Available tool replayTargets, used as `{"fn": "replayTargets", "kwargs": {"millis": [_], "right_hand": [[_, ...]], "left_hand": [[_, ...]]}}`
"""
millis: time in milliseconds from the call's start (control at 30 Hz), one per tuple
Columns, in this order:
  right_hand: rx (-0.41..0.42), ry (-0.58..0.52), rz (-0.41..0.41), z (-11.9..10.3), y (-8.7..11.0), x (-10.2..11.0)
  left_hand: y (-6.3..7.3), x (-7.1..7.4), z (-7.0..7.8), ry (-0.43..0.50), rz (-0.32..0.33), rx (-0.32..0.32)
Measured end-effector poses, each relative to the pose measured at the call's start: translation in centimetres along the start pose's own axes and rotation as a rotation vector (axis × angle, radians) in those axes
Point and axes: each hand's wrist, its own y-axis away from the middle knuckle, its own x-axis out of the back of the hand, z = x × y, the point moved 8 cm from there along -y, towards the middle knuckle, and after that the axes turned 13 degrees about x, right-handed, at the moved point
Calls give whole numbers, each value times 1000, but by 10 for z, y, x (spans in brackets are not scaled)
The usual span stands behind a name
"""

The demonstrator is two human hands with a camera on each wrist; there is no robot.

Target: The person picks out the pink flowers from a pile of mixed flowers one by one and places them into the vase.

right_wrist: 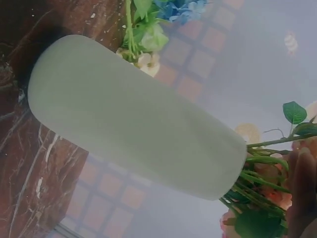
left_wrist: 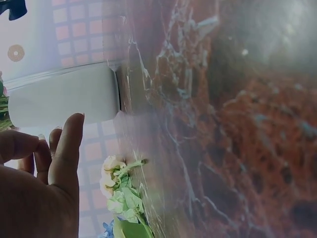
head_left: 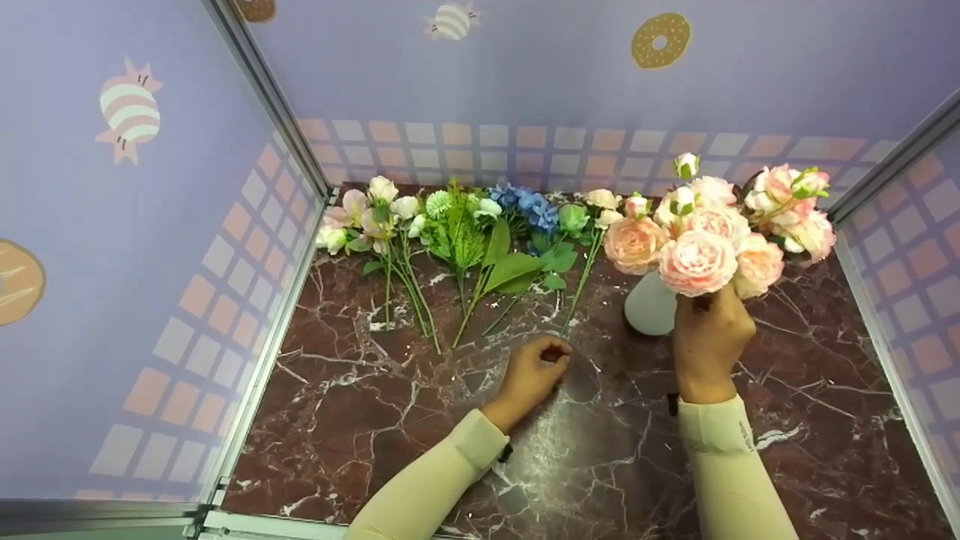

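A tall white vase [head_left: 649, 307] stands upright at the right, with a bunch of pink roses [head_left: 699, 262] rising from its mouth. Just under the blooms, my right hand [head_left: 714, 334] grips stems; the blooms cover its fingertips in the head view. In the right wrist view, fingers [right_wrist: 303, 191] lie beside the green stems [right_wrist: 257, 183] above the vase rim. My left hand [head_left: 529, 379] hovers left of the vase with loosely curled fingers and holds nothing. The left wrist view has the vase [left_wrist: 64, 96] beyond those fingers.
Along the back lie loose artificial flowers: white and pale pink blooms [head_left: 381, 214], green foliage [head_left: 459, 232], a blue hydrangea [head_left: 529, 206] and peach roses [head_left: 604, 202]. Their stems point toward the front. Patterned panels [head_left: 480, 82] enclose the marbled table [head_left: 360, 420] at the back and sides.
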Motion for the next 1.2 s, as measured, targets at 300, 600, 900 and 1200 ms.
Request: {"fn": "replayTargets", "kwargs": {"millis": [300, 600, 900, 1200], "right_hand": [[-33, 0, -27, -1, 4, -3], [48, -3, 7, -4, 12, 3], [18, 8, -13, 3, 30, 5], [72, -45, -99, 0, 46, -7]], "left_hand": [[-8, 3, -1, -125, 54, -26], [-97, 0, -62, -639, 170, -28], [-130, -21, -52, -846, 175, 40], [-143, -25, -58, -889, 178, 92]]}}
